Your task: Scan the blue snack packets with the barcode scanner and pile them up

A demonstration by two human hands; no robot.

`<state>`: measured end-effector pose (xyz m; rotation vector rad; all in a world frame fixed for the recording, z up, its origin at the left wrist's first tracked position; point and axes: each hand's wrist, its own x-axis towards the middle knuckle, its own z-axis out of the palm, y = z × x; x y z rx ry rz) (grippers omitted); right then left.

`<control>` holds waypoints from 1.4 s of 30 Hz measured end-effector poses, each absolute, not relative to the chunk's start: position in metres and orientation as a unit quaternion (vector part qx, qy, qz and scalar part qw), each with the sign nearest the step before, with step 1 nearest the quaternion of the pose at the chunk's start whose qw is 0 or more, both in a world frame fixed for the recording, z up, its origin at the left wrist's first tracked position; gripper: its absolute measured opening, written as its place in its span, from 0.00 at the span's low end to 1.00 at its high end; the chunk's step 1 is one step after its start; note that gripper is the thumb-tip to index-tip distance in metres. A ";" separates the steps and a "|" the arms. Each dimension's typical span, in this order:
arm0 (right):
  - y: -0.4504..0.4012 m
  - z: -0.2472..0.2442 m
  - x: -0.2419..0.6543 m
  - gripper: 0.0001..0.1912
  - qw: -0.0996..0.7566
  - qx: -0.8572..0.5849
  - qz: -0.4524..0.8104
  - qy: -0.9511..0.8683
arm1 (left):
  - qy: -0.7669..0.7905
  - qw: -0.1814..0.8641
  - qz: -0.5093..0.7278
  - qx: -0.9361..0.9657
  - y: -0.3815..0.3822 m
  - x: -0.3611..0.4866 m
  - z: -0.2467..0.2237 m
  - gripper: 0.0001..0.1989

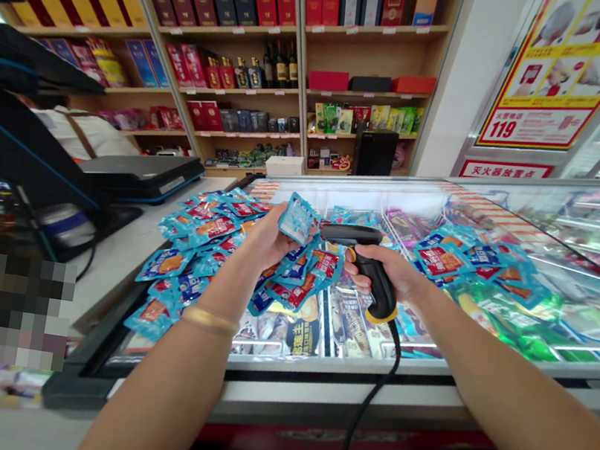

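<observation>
My left hand (269, 234) is closed on a small blue snack packet (297, 218), held up over the freezer with its pale printed side toward me. In my right hand (383, 269) is a black and yellow barcode scanner (375, 285), gripped by its handle, its head pointing left at the packet. A black cable (394, 359) hangs from the handle. Beneath and left of my left hand spreads a large pile of blue and red snack packets (212, 227). A smaller pile of like packets (444, 258) lies right of the scanner.
Both piles rest on the glass top of a chest freezer (264, 392), with frozen goods showing below. Left is a counter with a flat black scale (141, 175) and a dark screen. Shelves (239, 28) of boxes and bottles line the back wall.
</observation>
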<state>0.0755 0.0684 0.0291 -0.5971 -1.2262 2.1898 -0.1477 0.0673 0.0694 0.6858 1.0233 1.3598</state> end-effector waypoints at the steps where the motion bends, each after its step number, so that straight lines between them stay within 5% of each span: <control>1: 0.068 0.029 0.075 0.14 0.277 -0.222 0.816 -0.456 | 0.442 0.607 0.589 0.300 0.067 -0.148 0.069 0.19; 7: 0.069 0.031 0.075 0.13 0.325 -0.226 0.804 -0.444 | 0.460 0.558 0.595 0.351 0.068 -0.145 0.066 0.18; 11: 0.072 0.037 0.093 0.10 0.388 -0.238 0.788 -0.414 | 0.513 0.376 0.589 0.498 0.068 -0.129 0.063 0.19; 17: 0.077 0.044 0.165 0.08 0.506 -0.269 0.729 -0.375 | 0.493 0.144 0.419 0.749 0.066 -0.064 0.061 0.20; 28: 0.067 0.034 0.262 0.06 0.618 -0.329 0.652 -0.291 | 0.485 0.084 0.191 0.849 0.083 0.084 0.011 0.25; 42: 0.070 0.029 0.262 0.08 0.630 -0.323 0.618 -0.342 | 0.496 0.082 0.226 0.834 0.091 0.060 0.032 0.32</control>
